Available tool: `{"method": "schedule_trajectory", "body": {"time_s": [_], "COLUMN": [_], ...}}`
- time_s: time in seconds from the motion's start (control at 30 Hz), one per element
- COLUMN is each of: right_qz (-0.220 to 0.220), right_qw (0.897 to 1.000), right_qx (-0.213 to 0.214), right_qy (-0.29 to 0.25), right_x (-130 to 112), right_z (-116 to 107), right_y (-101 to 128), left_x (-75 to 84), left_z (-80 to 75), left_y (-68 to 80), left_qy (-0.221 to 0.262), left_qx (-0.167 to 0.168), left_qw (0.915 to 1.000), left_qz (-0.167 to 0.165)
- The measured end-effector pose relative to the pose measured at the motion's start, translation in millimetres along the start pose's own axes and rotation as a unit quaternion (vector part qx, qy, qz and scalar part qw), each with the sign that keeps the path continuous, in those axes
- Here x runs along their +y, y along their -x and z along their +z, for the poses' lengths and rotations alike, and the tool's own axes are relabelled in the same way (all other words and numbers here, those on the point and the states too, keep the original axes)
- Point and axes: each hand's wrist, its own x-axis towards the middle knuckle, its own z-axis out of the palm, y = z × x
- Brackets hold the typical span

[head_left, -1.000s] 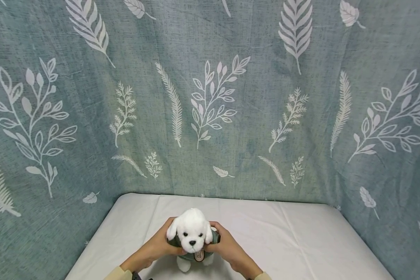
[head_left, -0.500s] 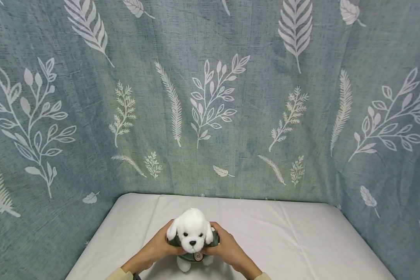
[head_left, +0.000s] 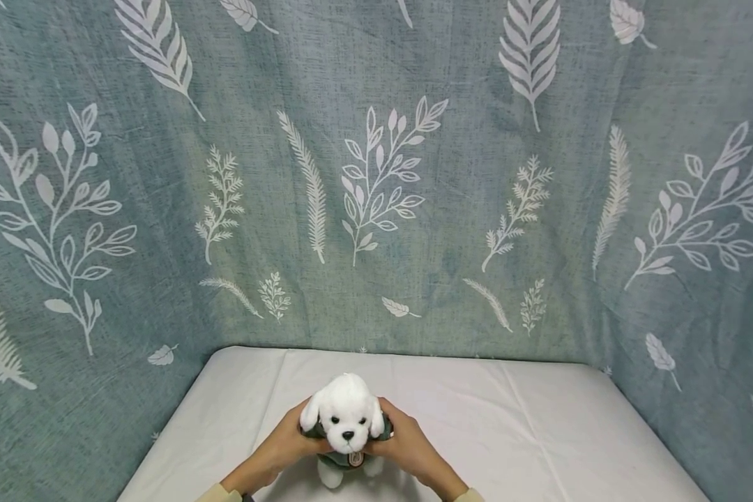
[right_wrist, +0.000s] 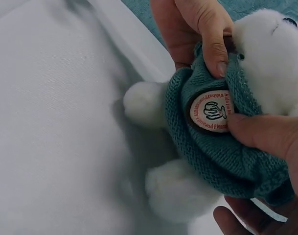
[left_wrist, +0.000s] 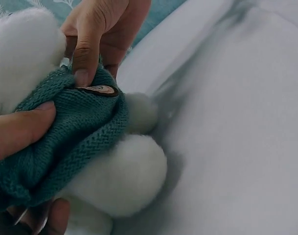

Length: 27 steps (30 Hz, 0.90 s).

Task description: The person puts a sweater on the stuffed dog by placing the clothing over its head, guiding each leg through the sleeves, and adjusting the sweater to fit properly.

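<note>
A white plush dog (head_left: pixel 345 413) in a knitted green sweater (head_left: pixel 326 434) stands on the white sheet (head_left: pixel 527 432), facing me. My left hand (head_left: pixel 287 443) grips the sweater at the toy's left side, and my right hand (head_left: pixel 406 445) grips it at the other side. In the left wrist view my left thumb (left_wrist: pixel 21 129) presses the green sweater (left_wrist: pixel 75 132), with the right hand (left_wrist: pixel 97 34) pinching the knit by a round badge (left_wrist: pixel 101 89). The right wrist view shows my right thumb (right_wrist: pixel 266 134) beside the badge (right_wrist: pixel 212 111) and the left hand (right_wrist: pixel 200 29) pinching the sweater's edge.
A teal cloth with white leaf prints (head_left: pixel 376 174) hangs behind the sheet-covered surface and closes in its left and right sides. The sheet stretches bare to the right of the toy and behind it.
Both hands have drawn in slightly round the toy's body, and the dog's head has shifted a little to the right. The hold on the sweater is the same.
</note>
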Motion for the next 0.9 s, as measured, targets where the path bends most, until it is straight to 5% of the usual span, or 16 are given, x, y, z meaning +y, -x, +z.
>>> {"method": "schedule_trajectory", "body": {"time_s": [0.47,0.9], "right_qz": [0.037,0.124], "right_qw": [0.997,0.976], "right_qx": [-0.022,-0.033], "right_qy": [-0.063,-0.179], "right_x": [-15.7,-29.7], "right_z": [-12.5,-17.7], "right_y": [4.0,6.7], "left_x": [22.5,39.1], "left_z": [1.4,8.5], "left_y": [-0.4,-3.9], "left_qy": [0.014,0.016], "left_qx": [0.003,0.003], "left_qw": [0.9992,0.9990], "left_qz": [-0.039,-0.042]}}
